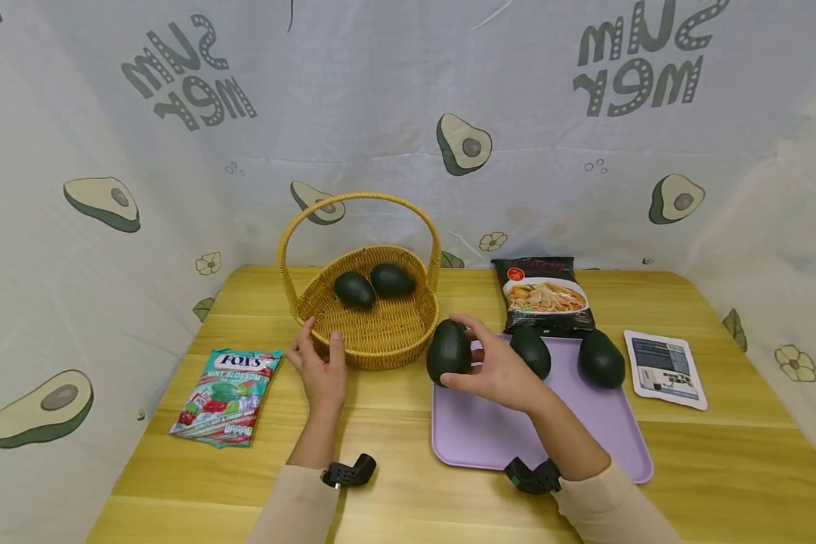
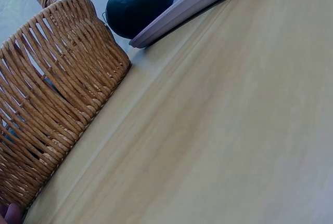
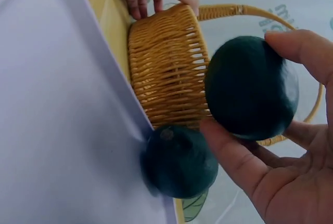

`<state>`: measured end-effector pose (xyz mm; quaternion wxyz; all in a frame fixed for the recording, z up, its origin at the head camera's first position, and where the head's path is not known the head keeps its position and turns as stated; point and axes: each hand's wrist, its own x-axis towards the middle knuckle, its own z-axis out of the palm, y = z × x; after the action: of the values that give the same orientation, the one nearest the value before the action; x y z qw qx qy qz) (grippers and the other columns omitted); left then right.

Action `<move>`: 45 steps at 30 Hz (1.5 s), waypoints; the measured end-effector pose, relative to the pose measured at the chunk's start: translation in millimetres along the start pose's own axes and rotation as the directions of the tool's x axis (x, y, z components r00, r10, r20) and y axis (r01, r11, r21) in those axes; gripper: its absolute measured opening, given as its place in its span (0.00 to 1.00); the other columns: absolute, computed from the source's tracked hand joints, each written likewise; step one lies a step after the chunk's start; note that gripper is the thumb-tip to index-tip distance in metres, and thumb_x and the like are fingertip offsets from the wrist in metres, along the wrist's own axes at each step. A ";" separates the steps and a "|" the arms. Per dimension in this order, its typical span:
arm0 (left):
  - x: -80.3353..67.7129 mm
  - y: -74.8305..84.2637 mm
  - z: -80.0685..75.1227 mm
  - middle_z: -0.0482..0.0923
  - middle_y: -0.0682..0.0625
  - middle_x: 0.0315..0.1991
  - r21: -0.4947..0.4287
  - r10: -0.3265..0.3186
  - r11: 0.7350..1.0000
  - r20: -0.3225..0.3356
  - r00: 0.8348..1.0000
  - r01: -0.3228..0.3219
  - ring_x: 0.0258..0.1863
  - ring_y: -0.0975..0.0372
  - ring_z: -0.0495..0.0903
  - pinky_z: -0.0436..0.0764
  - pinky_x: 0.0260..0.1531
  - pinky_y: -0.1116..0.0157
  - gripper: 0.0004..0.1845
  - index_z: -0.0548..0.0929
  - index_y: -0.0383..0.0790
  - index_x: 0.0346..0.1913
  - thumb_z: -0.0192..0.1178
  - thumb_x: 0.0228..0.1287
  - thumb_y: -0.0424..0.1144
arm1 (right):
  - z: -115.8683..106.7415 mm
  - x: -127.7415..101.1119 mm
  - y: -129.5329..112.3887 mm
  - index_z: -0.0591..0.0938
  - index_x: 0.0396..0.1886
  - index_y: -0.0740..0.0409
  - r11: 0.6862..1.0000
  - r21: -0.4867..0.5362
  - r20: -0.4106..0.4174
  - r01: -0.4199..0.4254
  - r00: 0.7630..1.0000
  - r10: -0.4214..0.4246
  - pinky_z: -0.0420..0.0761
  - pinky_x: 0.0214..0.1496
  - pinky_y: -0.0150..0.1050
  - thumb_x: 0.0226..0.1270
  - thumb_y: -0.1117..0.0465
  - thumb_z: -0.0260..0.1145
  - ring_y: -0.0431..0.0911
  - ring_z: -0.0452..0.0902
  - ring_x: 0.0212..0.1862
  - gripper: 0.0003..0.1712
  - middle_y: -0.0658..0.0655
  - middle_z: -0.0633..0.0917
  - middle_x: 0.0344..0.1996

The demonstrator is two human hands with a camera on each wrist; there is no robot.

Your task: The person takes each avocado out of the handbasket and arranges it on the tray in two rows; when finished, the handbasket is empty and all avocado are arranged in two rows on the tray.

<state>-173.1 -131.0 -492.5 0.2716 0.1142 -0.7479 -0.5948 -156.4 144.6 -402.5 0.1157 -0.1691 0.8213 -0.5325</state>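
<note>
My right hand grips a dark green avocado just above the left end of the purple tray, close to the wicker basket. In the right wrist view the avocado sits between thumb and fingers, with the basket right behind it. Two avocados lie inside the basket. My left hand holds the basket's near left wall. Two more avocados rest on the tray's far part.
A noodle packet lies behind the tray, and a white pouch to its right. A Fox's candy bag lies left of the basket. Printed cloth walls stand close on three sides of the wooden table.
</note>
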 end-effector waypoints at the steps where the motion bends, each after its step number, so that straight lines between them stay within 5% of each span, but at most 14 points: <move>1: 0.1 0.1 -0.1 0.50 0.46 0.49 0.001 0.002 1.000 0.001 1.000 -0.002 0.37 0.54 0.63 0.70 0.34 0.64 0.30 0.62 0.54 0.66 0.53 0.64 0.56 | -0.4 -2.8 0.4 0.59 0.67 0.37 1.000 -0.025 0.014 -0.014 1.000 0.014 0.78 0.42 0.41 0.44 0.50 0.77 0.49 0.76 0.46 0.51 0.58 0.68 0.54; 9: 1.0 1.5 -0.7 0.51 0.46 0.49 0.000 0.007 1.000 -0.004 1.000 -0.007 0.37 0.54 0.64 0.70 0.34 0.63 0.30 0.62 0.54 0.66 0.54 0.63 0.57 | 0.4 -19.9 6.7 0.62 0.66 0.42 0.987 -0.155 0.112 -0.051 0.991 0.069 0.78 0.41 0.40 0.39 0.42 0.77 0.48 0.77 0.44 0.53 0.59 0.74 0.49; 17: -0.2 -0.5 -0.4 0.51 0.47 0.48 0.007 -0.001 1.000 -0.005 1.000 0.001 0.38 0.51 0.64 0.70 0.33 0.64 0.30 0.62 0.53 0.66 0.54 0.63 0.56 | 5.2 -27.1 13.3 0.63 0.64 0.44 0.990 -0.128 0.197 -0.065 0.976 0.090 0.76 0.41 0.41 0.38 0.45 0.79 0.47 0.76 0.41 0.52 0.58 0.72 0.48; 24: -0.9 0.5 -0.7 0.50 0.46 0.48 -0.007 -0.003 1.000 0.003 1.000 0.003 0.38 0.50 0.64 0.71 0.33 0.64 0.30 0.62 0.53 0.66 0.54 0.63 0.57 | 10.9 -27.8 22.5 0.68 0.61 0.46 0.994 -0.111 0.299 0.023 0.954 0.011 0.78 0.34 0.37 0.40 0.46 0.78 0.45 0.78 0.30 0.45 0.58 0.74 0.41; 32: 0.0 -0.6 -0.3 0.50 0.48 0.48 -0.011 -0.005 1.000 -0.007 1.000 0.005 0.38 0.50 0.65 0.71 0.34 0.63 0.30 0.63 0.54 0.65 0.54 0.62 0.58 | 13.8 -28.6 25.5 0.69 0.56 0.44 0.972 -0.229 0.333 0.045 0.942 0.035 0.76 0.33 0.36 0.38 0.40 0.76 0.44 0.76 0.32 0.43 0.50 0.78 0.34; 45: -0.8 -0.4 -0.4 0.50 0.46 0.49 -0.013 -0.008 1.000 -0.006 1.000 0.008 0.38 0.52 0.65 0.71 0.35 0.63 0.30 0.63 0.55 0.66 0.54 0.62 0.58 | 10.2 -31.4 20.4 0.68 0.59 0.44 0.966 -0.253 0.382 0.048 0.923 0.055 0.74 0.33 0.35 0.41 0.38 0.74 0.42 0.76 0.30 0.44 0.49 0.78 0.36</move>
<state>-172.3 -131.0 -493.0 0.2725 0.1171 -0.7428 -0.6003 -127.0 156.4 -425.0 0.2530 -0.2827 0.8449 -0.3772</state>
